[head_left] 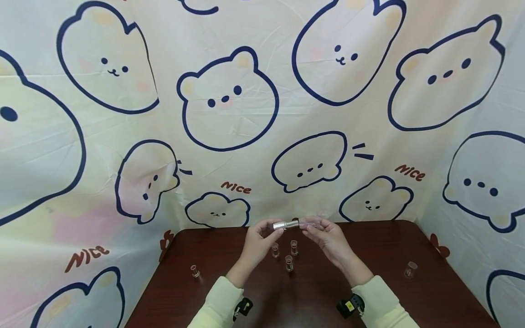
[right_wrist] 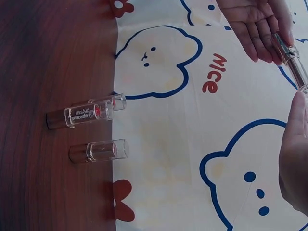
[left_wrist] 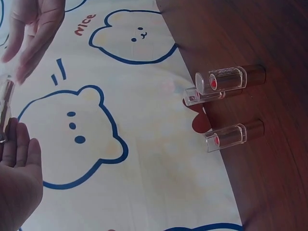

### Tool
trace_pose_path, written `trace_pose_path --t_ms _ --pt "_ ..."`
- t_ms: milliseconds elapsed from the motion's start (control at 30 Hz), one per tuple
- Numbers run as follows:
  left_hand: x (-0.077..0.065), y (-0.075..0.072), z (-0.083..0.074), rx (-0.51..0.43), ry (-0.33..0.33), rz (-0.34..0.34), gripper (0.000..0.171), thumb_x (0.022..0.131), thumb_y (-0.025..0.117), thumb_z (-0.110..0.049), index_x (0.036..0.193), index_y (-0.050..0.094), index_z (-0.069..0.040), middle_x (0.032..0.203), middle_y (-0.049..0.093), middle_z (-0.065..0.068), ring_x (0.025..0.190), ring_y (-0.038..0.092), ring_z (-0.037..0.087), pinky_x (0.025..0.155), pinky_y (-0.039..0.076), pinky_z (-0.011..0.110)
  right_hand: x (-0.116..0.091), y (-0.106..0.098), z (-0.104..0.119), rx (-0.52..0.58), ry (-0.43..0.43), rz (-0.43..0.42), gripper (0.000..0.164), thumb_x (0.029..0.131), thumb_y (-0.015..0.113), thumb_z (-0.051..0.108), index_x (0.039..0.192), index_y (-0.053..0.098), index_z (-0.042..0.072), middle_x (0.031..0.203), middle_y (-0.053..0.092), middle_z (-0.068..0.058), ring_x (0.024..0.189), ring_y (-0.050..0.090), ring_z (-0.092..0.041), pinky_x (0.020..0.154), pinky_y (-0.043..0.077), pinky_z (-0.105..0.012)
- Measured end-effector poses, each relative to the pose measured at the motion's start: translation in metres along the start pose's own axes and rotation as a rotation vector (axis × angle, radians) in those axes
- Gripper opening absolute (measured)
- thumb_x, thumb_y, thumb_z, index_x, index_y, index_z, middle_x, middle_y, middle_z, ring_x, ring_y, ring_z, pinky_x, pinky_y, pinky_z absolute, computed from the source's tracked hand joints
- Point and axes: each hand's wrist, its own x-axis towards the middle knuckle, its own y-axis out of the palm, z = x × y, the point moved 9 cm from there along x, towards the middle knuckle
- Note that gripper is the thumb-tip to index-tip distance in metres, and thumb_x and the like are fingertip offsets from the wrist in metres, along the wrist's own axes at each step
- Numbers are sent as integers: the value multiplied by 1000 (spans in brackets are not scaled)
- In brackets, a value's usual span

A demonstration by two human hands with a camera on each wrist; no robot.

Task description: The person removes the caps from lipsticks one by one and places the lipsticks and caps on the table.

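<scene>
Above the far edge of the table, my left hand (head_left: 257, 246) pinches a silver lipstick tube (head_left: 285, 224) between thumb and fingers. The tube lies nearly level, its dark end facing right. My right hand (head_left: 331, 241) holds a clear cap (head_left: 308, 221) by its sides, right at that end, partly hidden by the fingers. In the right wrist view, the shiny tube (right_wrist: 290, 57) spans between both hands. Below the hands stand three upright lipsticks with clear caps, including a front one (head_left: 289, 263), a right one (head_left: 294, 247) and a left one (head_left: 275, 249).
A short lipstick piece (head_left: 194, 271) stands on the left of the dark wooden table (head_left: 328, 300). On the right stands a separate clear cap (head_left: 410, 269). A cloth printed with cartoon bears (head_left: 229, 118) hangs behind the table and along its sides.
</scene>
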Motion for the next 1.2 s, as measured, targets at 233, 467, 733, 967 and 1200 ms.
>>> trace_pose_path --t_ms 233,467,733,967,1200 --pt "0 0 1 -19 5 19 23 90 68 -2 111 66 7 102 68 18 87 62 29 73 52 23 -1 0 2 17 -2 2 29 92 66 5 119 61 -2 110 69 -10 102 67 -20 91 48 -35" --pt "-2 -5 0 -22 -3 -1 21 88 68 0 108 67 8 101 67 22 81 63 15 71 53 23 -3 -8 6 0 -34 6 27 93 64 4 119 61 -2 109 69 -8 101 67 -19 91 48 -35" --pt "-5 -13 5 -31 -18 -13 21 88 69 -1 107 68 7 101 68 18 83 63 12 74 53 24 -6 -21 4 -40 0 -21 25 92 66 5 117 64 3 111 67 -8 100 66 -18 91 49 -34" --pt "-6 -19 7 -52 -25 -24 20 87 69 1 106 68 6 99 69 16 84 63 12 75 52 24 -8 -35 0 -116 43 -75 49 93 64 5 135 46 -10 121 59 -17 105 64 -23 93 48 -36" --pt "-9 -25 11 -44 -38 -37 20 87 69 1 106 68 6 100 68 20 87 64 18 78 53 25 -12 -51 -2 -175 60 -95 56 92 67 9 137 42 -12 119 61 -18 103 66 -21 92 48 -37"
